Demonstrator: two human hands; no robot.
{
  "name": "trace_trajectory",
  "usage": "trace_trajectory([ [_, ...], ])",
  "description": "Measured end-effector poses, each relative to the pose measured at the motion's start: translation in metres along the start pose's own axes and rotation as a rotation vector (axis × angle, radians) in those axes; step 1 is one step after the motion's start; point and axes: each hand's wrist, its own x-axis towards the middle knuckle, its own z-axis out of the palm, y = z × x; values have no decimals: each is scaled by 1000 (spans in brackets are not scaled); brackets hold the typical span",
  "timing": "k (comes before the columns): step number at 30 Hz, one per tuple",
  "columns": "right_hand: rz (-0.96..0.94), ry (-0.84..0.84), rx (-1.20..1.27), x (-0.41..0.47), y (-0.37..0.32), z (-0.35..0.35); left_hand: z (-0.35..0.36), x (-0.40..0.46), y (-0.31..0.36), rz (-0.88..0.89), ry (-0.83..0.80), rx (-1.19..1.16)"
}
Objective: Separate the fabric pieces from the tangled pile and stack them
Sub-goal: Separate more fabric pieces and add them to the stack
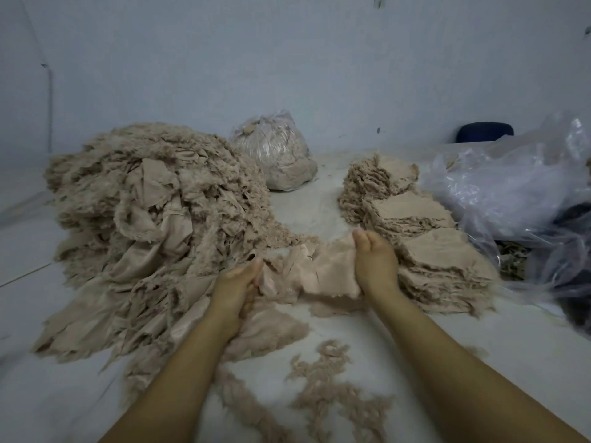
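Nearest to us, loose beige fluff scraps (323,391) lie scattered on the pale table (479,340) between our two bare forearms, which reach forward from the bottom edge and angle slightly toward each other. Our left hand (235,290) lies low at the foot of the tangled pile, palm turned inward, its fingers (252,266) curled round the left edge of a fabric piece (319,271). Our right hand (374,260) stands higher, wrist raised and back of the hand toward us, its fingers (364,239) bunched together at the top and pinching the right edge of the same piece. The piece hangs stretched between both hands, pinkish beige with frayed edges, its lower edge close to the table, though we cannot tell whether it touches. To the left, the tangled pile (153,219) rises in a broad heap of crumpled beige cloth with fuzzy fringes, and its lower folds spread out across the table under our left forearm. To the right, just beside our right hand, the stacked pieces (425,238) run away from us in a row of flat, layered stacks. Right of the stacks lies a crumpled clear plastic bag (511,187). Farther back, between pile and stacks, sits a filled plastic bag (278,151) of what seems to be more beige material, near the pale wall (287,59).
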Motion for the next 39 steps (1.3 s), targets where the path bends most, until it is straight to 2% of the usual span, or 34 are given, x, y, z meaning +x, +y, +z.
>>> trace_trajectory([
  [2,-128,-198,-99,7,-10,-4,-1,1,-6,151,-8,286],
  [4,-231,-434,-116,15,-24,-8,4,2,-14,270,-89,569],
  [7,-217,-696,-128,35,-39,-13,5,5,-19,350,-102,856],
  [9,-221,-726,-224,48,-37,-13,2,6,-18,385,-93,916],
  [11,-290,-709,-528,53,-27,-6,1,3,-19,401,-116,1000],
  [13,-402,-615,-814,45,-15,4,3,2,-20,428,-125,1135],
  [14,-428,-577,-799,38,-11,9,4,2,-19,451,-105,1148],
  [16,-421,-581,-640,20,-6,23,6,2,-19,484,-48,1008],
  [18,-287,-586,-536,6,-5,36,7,1,-16,401,-12,635],
  [20,40,-566,-248,-3,-11,46,9,-2,-10,294,-36,210],
  [22,398,-602,223,-9,-22,52,8,-2,-6,251,-99,14],
  [23,467,-601,403,-10,-27,55,8,-2,-5,244,-132,-22],
  [26,343,-484,551,-9,-27,59,5,-1,-1,193,-104,-46],
  [28,279,-483,594,-13,-26,57,5,0,1,120,-95,-108],
  [31,259,-606,631,-24,-23,54,6,1,3,10,-266,-302],
  [34,99,-656,412,-33,-19,53,7,-2,0,36,-384,-238],
  [37,59,-597,209,-40,-20,55,8,-1,0,70,-269,-240],
  [39,230,-537,319,-41,-20,52,6,1,2,83,-171,-286],
])
